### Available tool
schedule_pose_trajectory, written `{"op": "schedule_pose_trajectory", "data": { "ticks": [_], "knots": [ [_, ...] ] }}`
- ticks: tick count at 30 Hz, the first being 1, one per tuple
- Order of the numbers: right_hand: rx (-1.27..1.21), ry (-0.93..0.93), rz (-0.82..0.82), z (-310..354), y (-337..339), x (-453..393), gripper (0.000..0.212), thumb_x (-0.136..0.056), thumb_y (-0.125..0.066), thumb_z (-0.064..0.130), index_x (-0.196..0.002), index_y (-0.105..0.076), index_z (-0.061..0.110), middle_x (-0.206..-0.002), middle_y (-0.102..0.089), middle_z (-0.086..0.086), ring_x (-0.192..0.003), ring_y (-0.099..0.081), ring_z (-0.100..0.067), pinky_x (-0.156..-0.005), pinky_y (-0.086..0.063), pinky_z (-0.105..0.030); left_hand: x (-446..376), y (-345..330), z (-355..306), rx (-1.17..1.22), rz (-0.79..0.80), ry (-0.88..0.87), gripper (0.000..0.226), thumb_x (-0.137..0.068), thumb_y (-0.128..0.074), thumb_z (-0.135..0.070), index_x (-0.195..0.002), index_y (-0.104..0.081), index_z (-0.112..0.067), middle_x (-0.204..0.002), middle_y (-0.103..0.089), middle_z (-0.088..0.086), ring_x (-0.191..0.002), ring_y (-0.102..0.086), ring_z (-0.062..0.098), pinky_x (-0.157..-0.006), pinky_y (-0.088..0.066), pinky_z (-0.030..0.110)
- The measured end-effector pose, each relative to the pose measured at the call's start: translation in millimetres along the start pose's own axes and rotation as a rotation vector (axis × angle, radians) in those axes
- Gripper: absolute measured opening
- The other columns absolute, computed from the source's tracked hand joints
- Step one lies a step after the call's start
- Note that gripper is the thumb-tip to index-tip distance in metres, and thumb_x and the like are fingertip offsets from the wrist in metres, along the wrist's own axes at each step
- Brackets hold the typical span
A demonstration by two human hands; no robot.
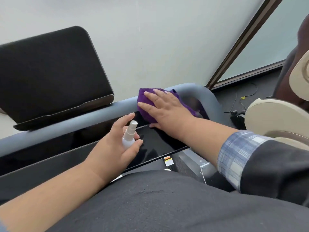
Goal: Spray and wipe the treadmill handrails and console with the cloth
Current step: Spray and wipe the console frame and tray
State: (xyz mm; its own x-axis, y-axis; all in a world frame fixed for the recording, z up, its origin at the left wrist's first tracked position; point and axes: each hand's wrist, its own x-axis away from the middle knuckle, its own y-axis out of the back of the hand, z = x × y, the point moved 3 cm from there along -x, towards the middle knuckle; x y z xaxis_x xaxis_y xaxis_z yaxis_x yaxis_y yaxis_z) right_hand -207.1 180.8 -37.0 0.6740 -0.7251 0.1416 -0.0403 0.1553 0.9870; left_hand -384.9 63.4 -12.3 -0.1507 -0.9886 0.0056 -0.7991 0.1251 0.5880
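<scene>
One purple cloth lies on the grey handrail beside the glossy console, pressed flat by the right hand with fingers straight. The left hand curls around one small white spray bottle above the console.

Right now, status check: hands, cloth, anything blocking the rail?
Left hand grips spray bottle, held above the console. Right hand presses purple cloth flat on grey handrail, near its bend. Nothing blocking the rail.

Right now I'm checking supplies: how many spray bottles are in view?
1. The white spray bottle is held upright in the left hand, above the glossy black console. Others could sit outside the frame.
</scene>
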Motion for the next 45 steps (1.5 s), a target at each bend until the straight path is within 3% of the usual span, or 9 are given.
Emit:
{"op": "schedule_pose_trajectory", "data": {
  "ticks": [5, 10, 15, 21, 26, 31, 35, 38, 45],
  "knots": [
    [-0.01, 0.043, -0.069, 14, -6, 7, 0.071, -0.095, -0.058, 0.044, -0.156, -0.021, 0.042, -0.167, -0.012, 0.001, -0.152, -0.008, -0.028, -0.123, -0.002, -0.046, -5, 1, -7, -0.026, 0.02, -0.048, 0.074, -0.086, -0.066, -0.045, -0.137, -0.017, -0.067, -0.101, -0.061, -0.021, -0.081, -0.064, 0.006, -0.074, -0.049, 0.025],
    [-0.006, -0.289, -0.053, -75, 0, 54, 0.075, -0.088, -0.067, 0.052, -0.15, -0.026, 0.054, -0.166, -0.012, 0.001, -0.151, -0.01, -0.029, -0.121, -0.009, -0.046, -5, 3, -9, -0.022, 0.059, -0.069, 0.071, -0.086, -0.063, -0.046, -0.137, -0.018, -0.067, -0.1, -0.062, -0.02, -0.077, -0.064, 0.006, -0.071, -0.051, 0.028],
    [-0.014, -0.387, -0.05, -62, -3, 37, 0.077, -0.086, -0.068, 0.054, -0.152, -0.026, 0.05, -0.164, -0.012, -0.007, -0.148, -0.011, -0.04, -0.117, -0.017, -0.055, 1, 14, -3, -0.062, 0.07, -0.066, 0.071, -0.09, -0.067, -0.041, -0.134, -0.02, -0.07, -0.099, -0.062, -0.022, -0.081, -0.064, 0.006, -0.074, -0.049, 0.024],
    [-0.023, -0.043, -0.068, 32, 0, -26, 0.077, -0.088, -0.065, 0.055, -0.154, -0.027, 0.042, -0.163, -0.021, -0.01, -0.148, -0.019, -0.036, -0.12, -0.018, -0.051, 12, 43, 0, -0.108, 0.021, -0.091, 0.072, -0.086, -0.066, -0.035, -0.133, -0.025, -0.071, -0.1, -0.061, -0.02, -0.087, -0.063, 0.007, -0.081, -0.05, 0.021],
    [-0.015, -0.016, -0.118, 55, 6, -40, 0.071, -0.088, -0.066, 0.052, -0.15, -0.035, 0.037, -0.157, -0.032, -0.008, -0.141, -0.031, -0.033, -0.115, -0.028, -0.049, 3, 46, -6, -0.127, 0.068, -0.131, 0.069, -0.088, -0.07, -0.034, -0.131, -0.031, -0.072, -0.099, -0.062, -0.02, -0.087, -0.062, 0.005, -0.082, -0.049, 0.024],
    [-0.156, -0.385, -0.092, -34, 17, 2, 0.077, -0.085, -0.07, 0.053, -0.152, -0.037, 0.034, -0.157, -0.033, -0.007, -0.141, -0.031, -0.029, -0.114, -0.027, -0.042, -9, 33, -14, -0.127, 0.16, -0.181, 0.069, -0.089, -0.071, -0.035, -0.131, -0.03, -0.072, -0.1, -0.062, -0.023, -0.084, -0.062, 0.002, -0.076, -0.048, 0.023],
    [-0.189, -0.765, -0.051, -96, 24, 54, 0.065, -0.087, -0.068, 0.05, -0.145, -0.041, 0.035, -0.139, -0.045, -0.006, -0.122, -0.049, -0.034, -0.098, -0.046, -0.044, -14, 20, -18, -0.145, 0.226, -0.212, 0.066, -0.086, -0.065, -0.041, -0.129, -0.027, -0.074, -0.102, -0.062, -0.026, -0.084, -0.062, -0.001, -0.072, -0.045, 0.017],
    [-0.296, -0.936, -0.02, -96, 18, 87, 0.064, -0.086, -0.066, 0.052, -0.143, -0.042, 0.037, -0.125, -0.049, -0.007, -0.111, -0.056, -0.035, -0.083, -0.048, -0.04, -20, 13, -24, -0.158, 0.261, -0.249, 0.064, -0.089, -0.065, -0.043, -0.131, -0.026, -0.072, -0.102, -0.061, -0.028, -0.086, -0.061, -0.003, -0.072, -0.044, 0.018],
    [-0.304, -1.11, -0.053, -42, -12, 208, 0.076, -0.083, -0.066, 0.055, -0.15, -0.032, 0.042, -0.13, -0.049, -0.004, -0.108, -0.057, -0.029, -0.088, -0.052, -0.041, -37, -33, -42, -0.162, 0.429, -0.32, 0.06, -0.085, -0.059, -0.052, -0.13, -0.025, -0.073, -0.103, -0.059, -0.032, -0.09, -0.059, -0.005, -0.075, -0.044, 0.02]
  ]
}}
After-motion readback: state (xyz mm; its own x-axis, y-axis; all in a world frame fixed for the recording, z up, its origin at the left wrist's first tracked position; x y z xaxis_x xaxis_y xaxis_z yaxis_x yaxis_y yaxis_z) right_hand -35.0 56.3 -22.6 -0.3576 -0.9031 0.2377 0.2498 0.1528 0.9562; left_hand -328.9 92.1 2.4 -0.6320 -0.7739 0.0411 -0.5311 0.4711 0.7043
